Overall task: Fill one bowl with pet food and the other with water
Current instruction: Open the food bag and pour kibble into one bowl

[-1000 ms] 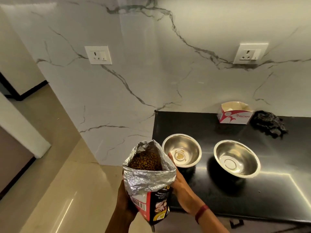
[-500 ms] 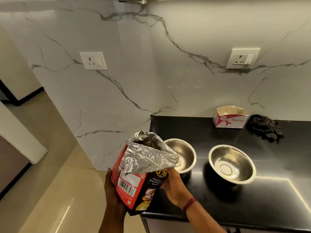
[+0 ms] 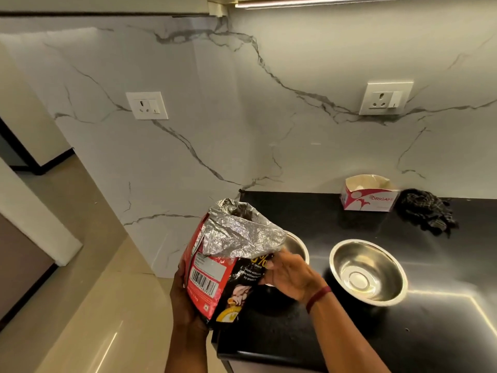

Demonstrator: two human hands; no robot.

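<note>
The pet food bag (image 3: pixel 228 262), held upright a second ago, now tips rightward, its foil mouth covering more of the left bowl (image 3: pixel 297 247); kibble no longer shows.

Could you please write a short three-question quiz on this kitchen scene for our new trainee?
1. True or false: the right-hand bowl already holds food.
2. Which hands grip the food bag? A) left only B) right only C) both
3. Fill in: the bag's open foil mouth leans toward the ____ bowl.

Key: 1 false, it is empty. 2 C, left hand under it, right hand on its side. 3 left.
</note>
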